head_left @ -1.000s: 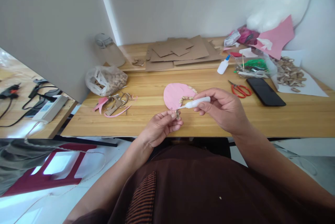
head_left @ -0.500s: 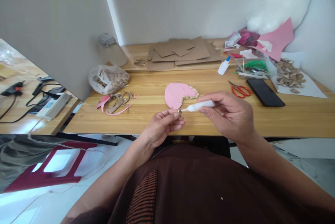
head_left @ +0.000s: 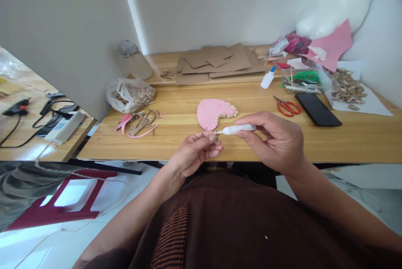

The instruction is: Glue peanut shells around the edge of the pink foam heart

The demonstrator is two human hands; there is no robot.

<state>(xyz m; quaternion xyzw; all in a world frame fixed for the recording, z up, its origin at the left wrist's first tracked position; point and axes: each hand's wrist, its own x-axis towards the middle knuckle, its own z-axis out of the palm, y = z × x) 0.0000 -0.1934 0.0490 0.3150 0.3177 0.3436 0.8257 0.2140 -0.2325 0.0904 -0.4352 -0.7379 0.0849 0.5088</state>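
Between the thumb and fingers of my left hand (head_left: 197, 151) is a small brown shell piece (head_left: 216, 138). My right hand (head_left: 274, 140) pinches a white glue tube (head_left: 240, 128), its thin nozzle pointing left and meeting the shell piece. Just beyond my hands a pink rounded cutout (head_left: 207, 114) lies flat on the wooden table (head_left: 176, 122). Small tan pieces (head_left: 231, 110) line the edge of its narrow right end.
Red-handled scissors (head_left: 288, 108), a black phone (head_left: 318, 109), a blue-capped bottle (head_left: 268, 79) and a shell pile (head_left: 348, 89) lie right. A filled plastic bag (head_left: 130, 95) and scraps (head_left: 141, 123) lie left. Cardboard sheets (head_left: 220, 61) rest at the back.
The tube in my right hand has shifted slightly left, bringing its nozzle further over the shell piece. My left hand has barely moved.
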